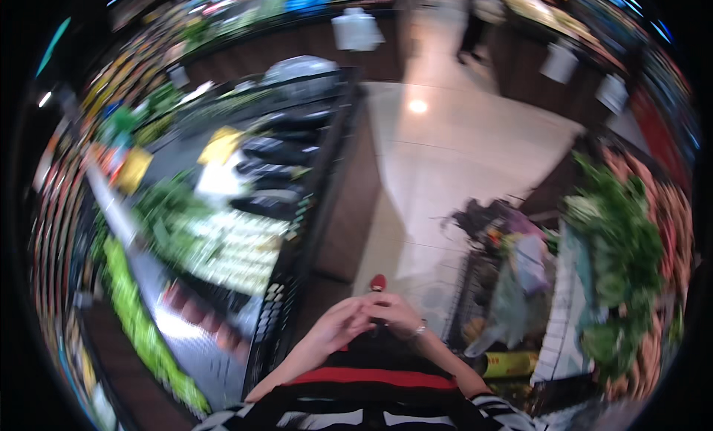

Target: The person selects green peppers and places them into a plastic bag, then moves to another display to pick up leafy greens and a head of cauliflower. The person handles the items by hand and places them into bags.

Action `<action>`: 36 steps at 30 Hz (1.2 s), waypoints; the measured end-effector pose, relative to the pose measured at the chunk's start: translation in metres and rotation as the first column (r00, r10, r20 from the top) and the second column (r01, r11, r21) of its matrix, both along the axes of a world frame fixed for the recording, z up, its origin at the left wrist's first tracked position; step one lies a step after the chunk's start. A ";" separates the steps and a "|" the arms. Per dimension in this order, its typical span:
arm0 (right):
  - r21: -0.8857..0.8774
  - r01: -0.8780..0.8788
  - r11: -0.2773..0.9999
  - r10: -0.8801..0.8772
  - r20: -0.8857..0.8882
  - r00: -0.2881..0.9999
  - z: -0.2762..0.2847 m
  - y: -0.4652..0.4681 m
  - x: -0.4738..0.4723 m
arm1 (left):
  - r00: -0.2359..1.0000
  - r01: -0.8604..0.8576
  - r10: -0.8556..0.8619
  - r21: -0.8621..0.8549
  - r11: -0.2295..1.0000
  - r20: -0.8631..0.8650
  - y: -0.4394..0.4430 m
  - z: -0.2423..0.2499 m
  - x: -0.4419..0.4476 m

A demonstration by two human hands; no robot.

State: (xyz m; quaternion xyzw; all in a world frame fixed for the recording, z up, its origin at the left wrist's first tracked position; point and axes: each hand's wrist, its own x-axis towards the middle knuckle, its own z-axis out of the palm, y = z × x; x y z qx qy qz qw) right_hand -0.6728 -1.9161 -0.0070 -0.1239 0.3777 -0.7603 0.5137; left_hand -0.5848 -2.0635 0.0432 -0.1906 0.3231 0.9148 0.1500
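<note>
My left hand (337,323) and my right hand (394,314) meet in front of my waist, their fingers touching; no item shows between them, though the overlap hides part of both. Left of them stands a produce display with dark eggplants (278,147), white-stemmed leafy vegetables (239,252) and dark green leaves (167,213). Nearer lie reddish round produce (200,314) and a row of bright green vegetables (145,325). Right of my hands is a black mesh container (468,297) with plastic bags (512,308), dark purple leaves (484,216) and a yellow package (509,364).
The display's dark edge (312,191) runs beside my left arm. At the right, leafy greens (624,275) lie beside a white crate (562,319). Pale tiled floor (445,147) stretches ahead, between further counters (289,69). A person (476,24) stands far off at the top.
</note>
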 end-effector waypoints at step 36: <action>-0.244 0.623 -0.743 0.086 -0.958 -0.273 0.097 0.197 -0.411 | 0.698 0.716 -0.715 0.039 0.697 -0.039 0.046 -0.029 -0.725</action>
